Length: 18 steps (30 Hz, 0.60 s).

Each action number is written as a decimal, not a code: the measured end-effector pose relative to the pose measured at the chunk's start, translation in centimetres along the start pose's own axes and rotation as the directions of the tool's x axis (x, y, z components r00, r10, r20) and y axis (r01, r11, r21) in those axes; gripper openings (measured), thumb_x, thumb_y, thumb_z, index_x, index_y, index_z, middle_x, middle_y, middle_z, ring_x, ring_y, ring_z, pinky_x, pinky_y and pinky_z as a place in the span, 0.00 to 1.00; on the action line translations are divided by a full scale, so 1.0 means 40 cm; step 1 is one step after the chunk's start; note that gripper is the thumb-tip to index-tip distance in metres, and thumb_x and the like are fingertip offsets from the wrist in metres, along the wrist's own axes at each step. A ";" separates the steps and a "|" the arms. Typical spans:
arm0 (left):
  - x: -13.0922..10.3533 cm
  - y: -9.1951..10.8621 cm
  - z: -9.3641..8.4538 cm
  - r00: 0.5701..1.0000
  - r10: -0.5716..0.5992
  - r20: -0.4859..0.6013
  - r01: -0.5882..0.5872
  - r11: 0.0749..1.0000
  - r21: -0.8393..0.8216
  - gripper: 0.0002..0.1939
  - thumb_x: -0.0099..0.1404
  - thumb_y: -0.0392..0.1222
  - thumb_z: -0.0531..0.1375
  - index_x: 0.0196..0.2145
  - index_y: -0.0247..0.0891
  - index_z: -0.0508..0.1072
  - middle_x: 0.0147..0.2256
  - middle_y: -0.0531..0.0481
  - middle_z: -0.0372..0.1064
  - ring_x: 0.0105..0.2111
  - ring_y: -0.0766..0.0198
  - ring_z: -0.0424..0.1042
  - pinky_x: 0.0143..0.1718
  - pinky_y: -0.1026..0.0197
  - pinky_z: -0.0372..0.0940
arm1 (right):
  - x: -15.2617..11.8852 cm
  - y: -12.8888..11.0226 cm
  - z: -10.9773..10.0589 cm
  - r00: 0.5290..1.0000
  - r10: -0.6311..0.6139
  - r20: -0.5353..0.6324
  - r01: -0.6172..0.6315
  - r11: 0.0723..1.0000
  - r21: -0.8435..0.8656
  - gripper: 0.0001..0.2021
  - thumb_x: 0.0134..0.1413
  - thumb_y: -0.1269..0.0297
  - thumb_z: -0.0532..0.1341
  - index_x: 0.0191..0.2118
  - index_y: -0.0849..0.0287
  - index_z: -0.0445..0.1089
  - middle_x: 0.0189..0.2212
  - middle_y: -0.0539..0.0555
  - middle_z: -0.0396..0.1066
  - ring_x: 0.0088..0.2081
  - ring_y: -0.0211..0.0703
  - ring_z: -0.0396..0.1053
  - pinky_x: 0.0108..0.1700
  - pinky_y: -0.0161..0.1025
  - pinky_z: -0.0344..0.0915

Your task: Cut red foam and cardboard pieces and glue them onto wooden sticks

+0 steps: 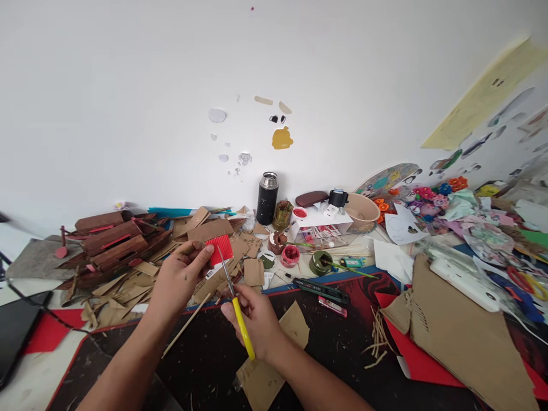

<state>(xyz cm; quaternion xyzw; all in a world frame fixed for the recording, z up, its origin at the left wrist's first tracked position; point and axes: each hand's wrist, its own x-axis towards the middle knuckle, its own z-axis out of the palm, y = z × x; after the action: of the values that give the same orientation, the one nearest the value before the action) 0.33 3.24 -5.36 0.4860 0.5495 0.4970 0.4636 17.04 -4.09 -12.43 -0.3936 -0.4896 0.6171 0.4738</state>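
Observation:
My left hand [185, 273] pinches a small piece of red corrugated cardboard [222, 249] at its left edge. Closed around the yellow handles of a pair of scissors [241, 328] is my right hand [257, 322]. The metal blades point up and away, and their tips overlap the red piece; whether they are cutting into it I cannot tell. A thin wooden stick [186, 325] lies on the dark mat between my forearms. Below my right hand is a piece of brown cardboard [295, 325], partly hidden by my wrist.
Brown boat-like models [113, 242] and cardboard scraps [124, 291] crowd the left. Behind stand a black thermos [268, 200] and open paint jars [290, 256]. A utility knife [321, 290] lies on the mat. At right are a large cardboard sheet [462, 337] and a white power strip [464, 284].

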 end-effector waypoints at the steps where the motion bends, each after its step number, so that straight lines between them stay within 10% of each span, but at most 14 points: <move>1: 0.000 0.000 0.000 1.000 0.001 0.001 -0.001 1.000 0.003 0.23 0.59 0.61 0.72 0.30 0.41 0.71 0.21 0.58 0.65 0.21 0.67 0.60 0.21 0.66 0.55 | 0.000 0.001 0.000 1.000 0.004 -0.002 -0.004 1.000 -0.003 0.24 0.57 0.44 0.74 0.49 0.58 0.80 0.30 0.48 0.68 0.30 0.37 0.62 0.33 0.33 0.61; 18: -0.003 0.005 0.006 1.000 0.008 0.000 -0.008 1.000 0.008 0.22 0.59 0.61 0.72 0.29 0.42 0.70 0.20 0.58 0.64 0.20 0.67 0.60 0.21 0.65 0.55 | 0.000 -0.014 0.004 1.000 0.016 -0.008 -0.016 1.000 0.008 0.24 0.57 0.44 0.74 0.49 0.58 0.79 0.31 0.49 0.71 0.30 0.37 0.63 0.33 0.34 0.61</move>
<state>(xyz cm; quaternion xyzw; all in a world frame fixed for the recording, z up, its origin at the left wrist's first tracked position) 0.58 3.17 -5.16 0.4900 0.5497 0.4965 0.4596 17.02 -4.09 -11.86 -0.3980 -0.4824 0.6211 0.4723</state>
